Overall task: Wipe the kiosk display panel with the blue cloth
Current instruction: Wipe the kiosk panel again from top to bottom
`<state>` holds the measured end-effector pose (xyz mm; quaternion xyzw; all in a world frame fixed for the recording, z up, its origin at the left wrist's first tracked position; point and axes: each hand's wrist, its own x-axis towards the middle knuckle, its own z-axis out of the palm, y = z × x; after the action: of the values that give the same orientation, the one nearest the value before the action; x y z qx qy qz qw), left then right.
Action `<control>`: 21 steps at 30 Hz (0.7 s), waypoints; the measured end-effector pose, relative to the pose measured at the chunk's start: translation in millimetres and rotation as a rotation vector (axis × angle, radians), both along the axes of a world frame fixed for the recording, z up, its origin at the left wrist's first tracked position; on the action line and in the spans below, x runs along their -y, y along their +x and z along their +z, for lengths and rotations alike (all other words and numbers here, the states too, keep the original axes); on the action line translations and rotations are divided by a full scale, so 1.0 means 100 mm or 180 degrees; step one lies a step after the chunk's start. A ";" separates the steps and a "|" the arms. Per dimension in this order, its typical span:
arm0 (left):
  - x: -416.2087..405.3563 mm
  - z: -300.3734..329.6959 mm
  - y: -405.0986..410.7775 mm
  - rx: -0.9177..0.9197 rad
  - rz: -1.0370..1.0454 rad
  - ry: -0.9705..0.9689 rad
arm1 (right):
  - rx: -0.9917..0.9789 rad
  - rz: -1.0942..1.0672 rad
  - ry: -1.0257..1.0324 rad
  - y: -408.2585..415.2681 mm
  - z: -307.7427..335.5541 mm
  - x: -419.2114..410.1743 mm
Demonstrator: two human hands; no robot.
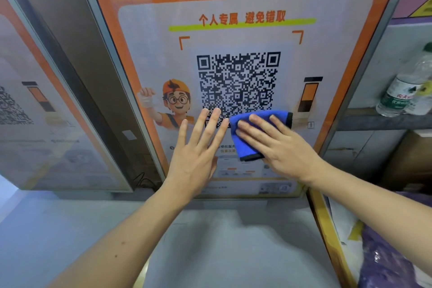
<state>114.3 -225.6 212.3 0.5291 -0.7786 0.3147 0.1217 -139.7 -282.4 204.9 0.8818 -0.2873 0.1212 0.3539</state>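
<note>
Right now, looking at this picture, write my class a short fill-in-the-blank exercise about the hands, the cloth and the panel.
1. The right hand presses a cloth whose colour is ____.
2. The left hand lies flat on the panel, holding ____.
3. The cloth sits at the lower right corner of the black-and-white ____ code.
4. On the shelf at the right stands a plastic ____.

Missing words: blue; nothing; QR; bottle

Cloth (247, 140): bright blue, black edging. Display panel (149, 37): orange border, pale grey-white field, black-and-white QR code (238, 86), orange corner brackets, yellow-green stripe (242, 24) under orange characters. Cartoon figure (175, 100): orange cap, orange top, round glasses. Bottle (406, 86): clear, white-and-green label, green cap.
</note>
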 end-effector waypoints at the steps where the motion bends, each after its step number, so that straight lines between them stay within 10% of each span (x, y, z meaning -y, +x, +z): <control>1: 0.01 -0.01 -0.01 0.0015 0.0032 0.0022 | -0.0249 0.0059 0.0091 -0.04 -0.09 -0.03; 21: 0.10 -0.09 -0.16 0.0005 -0.0157 0.0045 | -0.0338 0.0099 0.0020 -0.58 -0.10 0.04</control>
<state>98.3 -235.6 203.6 0.5103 -0.7937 0.3065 0.1251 -197.6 -286.8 194.8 0.8924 -0.2548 0.0788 0.3640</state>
